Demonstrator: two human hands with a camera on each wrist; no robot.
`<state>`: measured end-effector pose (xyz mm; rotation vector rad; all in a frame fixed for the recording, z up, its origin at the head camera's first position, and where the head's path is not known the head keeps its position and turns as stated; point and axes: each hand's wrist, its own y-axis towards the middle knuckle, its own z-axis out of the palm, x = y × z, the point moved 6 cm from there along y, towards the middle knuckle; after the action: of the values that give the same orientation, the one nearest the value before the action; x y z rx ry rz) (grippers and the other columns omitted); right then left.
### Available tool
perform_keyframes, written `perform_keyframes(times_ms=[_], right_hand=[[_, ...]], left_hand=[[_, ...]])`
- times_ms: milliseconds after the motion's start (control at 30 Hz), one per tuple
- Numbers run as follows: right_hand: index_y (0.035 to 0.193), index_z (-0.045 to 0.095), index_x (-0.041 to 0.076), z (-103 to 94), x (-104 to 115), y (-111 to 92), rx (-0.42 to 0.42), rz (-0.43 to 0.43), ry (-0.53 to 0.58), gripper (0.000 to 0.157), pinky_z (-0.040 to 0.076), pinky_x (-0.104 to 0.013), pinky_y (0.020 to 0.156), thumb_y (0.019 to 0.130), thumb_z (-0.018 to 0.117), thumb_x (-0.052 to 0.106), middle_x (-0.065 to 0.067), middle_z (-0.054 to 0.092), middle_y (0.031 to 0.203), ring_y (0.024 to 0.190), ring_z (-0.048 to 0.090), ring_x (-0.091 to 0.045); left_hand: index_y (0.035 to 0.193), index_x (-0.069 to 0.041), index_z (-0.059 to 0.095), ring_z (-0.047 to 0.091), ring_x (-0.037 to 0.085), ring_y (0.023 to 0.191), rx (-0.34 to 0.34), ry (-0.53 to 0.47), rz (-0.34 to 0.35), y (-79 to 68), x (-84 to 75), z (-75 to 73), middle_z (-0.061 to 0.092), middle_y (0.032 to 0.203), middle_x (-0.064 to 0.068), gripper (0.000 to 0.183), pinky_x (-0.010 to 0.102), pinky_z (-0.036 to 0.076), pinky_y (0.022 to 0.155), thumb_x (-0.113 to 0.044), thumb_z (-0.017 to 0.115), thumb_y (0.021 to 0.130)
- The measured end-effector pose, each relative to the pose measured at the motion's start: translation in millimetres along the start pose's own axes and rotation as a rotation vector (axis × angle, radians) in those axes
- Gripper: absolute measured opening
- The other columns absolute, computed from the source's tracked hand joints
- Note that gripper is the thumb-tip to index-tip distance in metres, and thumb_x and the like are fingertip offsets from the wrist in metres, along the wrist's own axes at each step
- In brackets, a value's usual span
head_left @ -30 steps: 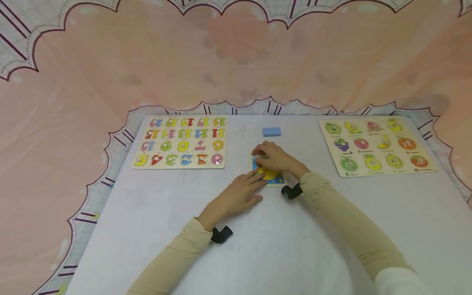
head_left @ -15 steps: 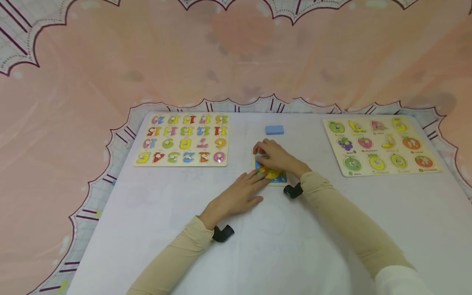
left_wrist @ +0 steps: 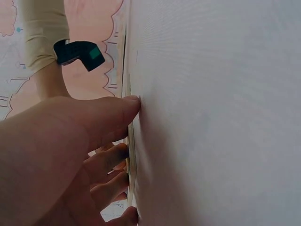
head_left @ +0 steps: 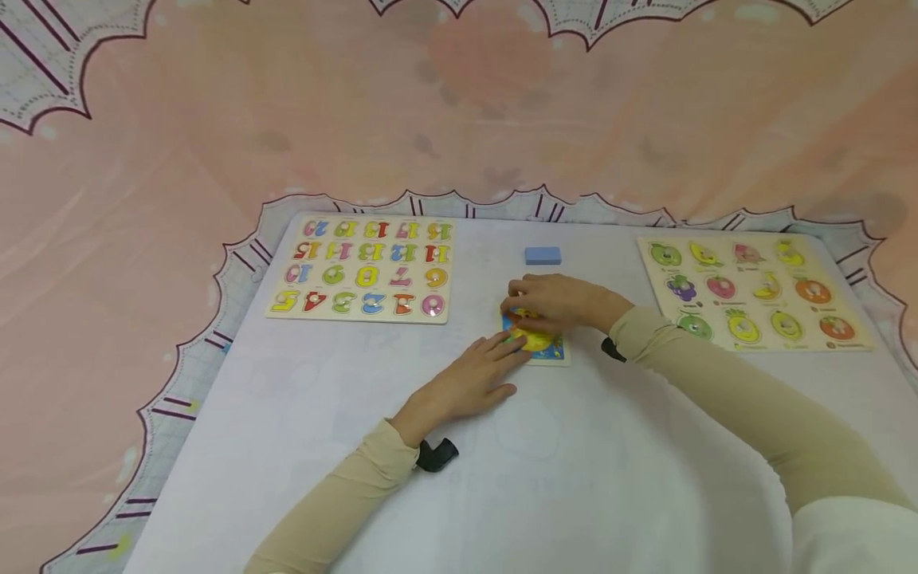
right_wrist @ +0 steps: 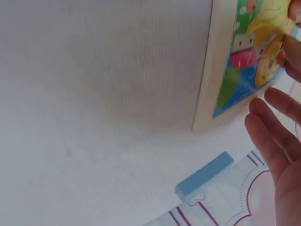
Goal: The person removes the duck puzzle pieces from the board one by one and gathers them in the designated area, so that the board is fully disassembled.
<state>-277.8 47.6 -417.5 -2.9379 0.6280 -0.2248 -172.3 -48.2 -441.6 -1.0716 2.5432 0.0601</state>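
A small picture puzzle board (head_left: 551, 357) in blue and yellow lies mid-table. My left hand (head_left: 473, 381) rests its outstretched fingers on the board's left part; in the left wrist view its fingertips (left_wrist: 123, 151) are at the board's thin edge. My right hand (head_left: 561, 303) is over the board's upper part. In the right wrist view several right fingers (right_wrist: 265, 134) reach out, slightly bent, near the board's far edge, with another finger at the yellow part of the picture. The two hands hide part of the board.
A blue block (head_left: 543, 255) lies behind the board. A number puzzle board (head_left: 358, 319) is at the back left, and a fruit puzzle board (head_left: 724, 291) at the back right, partly covered by the right sleeve (head_left: 746, 402). Each wrist carries a black camera (head_left: 437, 456).
My right hand has turned and its wrist and forearm have moved right, uncovering more of the yellow picture. My left hand stays on the board. The head view has shifted slightly.
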Motion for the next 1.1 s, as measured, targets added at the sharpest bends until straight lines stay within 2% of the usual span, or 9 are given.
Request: perform_keyframes(times_ms=[133, 367, 533, 667, 833, 933, 1100], right_hand=[[0.118, 0.06, 0.021, -4.5, 2.5, 3.3, 0.023, -0.057, -0.045, 0.028, 0.053, -0.033, 0.078, 0.094, 0.055, 0.035, -0.001, 0.056, 0.107, 0.085, 0.054, -0.018], [0.115, 0.059, 0.021, -7.8, 1.9, 11.7, 0.093, -0.095, -0.061, 0.028, 0.049, -0.031, 0.073, 0.093, 0.058, 0.037, 0.001, 0.053, 0.09, 0.077, 0.05, -0.016], [0.116, 0.057, 0.02, -5.2, 0.2, 15.5, 0.136, -0.13, -0.054, 0.031, 0.05, -0.031, 0.077, 0.094, 0.055, 0.041, 0.001, 0.055, 0.091, 0.079, 0.051, -0.016], [0.114, 0.055, 0.022, -1.0, -3.7, 17.3, 0.16, -0.121, -0.027, 0.029, 0.048, -0.029, 0.075, 0.094, 0.054, 0.043, 0.001, 0.053, 0.09, 0.078, 0.05, -0.015], [0.11, 0.052, 0.023, 2.0, -4.0, 20.2, 0.18, -0.115, 0.022, 0.028, 0.042, -0.023, 0.066, 0.093, 0.053, 0.045, 0.002, 0.047, 0.087, 0.071, 0.048, -0.011], [0.11, 0.05, 0.022, 1.0, -3.0, 21.2, 0.176, -0.106, 0.032, 0.029, 0.04, -0.021, 0.062, 0.093, 0.054, 0.045, 0.001, 0.044, 0.088, 0.068, 0.048, -0.011], [0.11, 0.05, 0.02, 1.8, -3.0, 20.8, 0.14, -0.082, 0.067, 0.029, 0.041, -0.022, 0.063, 0.093, 0.055, 0.043, 0.001, 0.044, 0.09, 0.07, 0.048, -0.011]], left_hand=[[0.147, -0.017, 0.034, 0.016, 0.026, 0.147, 0.008, 0.016, -0.003, 0.0, 0.5, 0.5, 0.025, 0.157, 0.004, 0.056, 0.047, 0.022, 0.118, -0.033, 0.052, 0.096], [0.146, -0.016, 0.036, 0.018, 0.026, 0.146, -0.003, 0.011, -0.006, -0.4, 0.9, -1.5, 0.027, 0.156, 0.004, 0.055, 0.045, 0.022, 0.118, -0.032, 0.053, 0.096], [0.146, -0.017, 0.036, 0.018, 0.025, 0.147, 0.013, -0.004, -0.018, 0.6, -0.3, -1.8, 0.026, 0.157, 0.003, 0.054, 0.043, 0.021, 0.119, -0.032, 0.052, 0.097], [0.146, -0.017, 0.037, 0.018, 0.023, 0.147, 0.018, 0.001, -0.032, 2.1, -2.4, -2.8, 0.026, 0.157, 0.002, 0.053, 0.042, 0.021, 0.119, -0.033, 0.051, 0.097], [0.147, -0.018, 0.035, 0.015, 0.022, 0.147, 0.037, -0.01, -0.063, 2.8, -4.6, -3.1, 0.024, 0.157, 0.001, 0.054, 0.044, 0.021, 0.119, -0.033, 0.051, 0.097], [0.147, -0.019, 0.034, 0.014, 0.022, 0.148, 0.047, -0.013, -0.078, 2.0, -4.1, -3.5, 0.023, 0.158, 0.0, 0.055, 0.045, 0.021, 0.119, -0.033, 0.051, 0.097], [0.147, -0.018, 0.035, 0.014, 0.023, 0.148, 0.046, -0.018, -0.073, 0.8, -3.1, -2.9, 0.023, 0.158, 0.001, 0.055, 0.046, 0.021, 0.118, -0.032, 0.051, 0.097]])
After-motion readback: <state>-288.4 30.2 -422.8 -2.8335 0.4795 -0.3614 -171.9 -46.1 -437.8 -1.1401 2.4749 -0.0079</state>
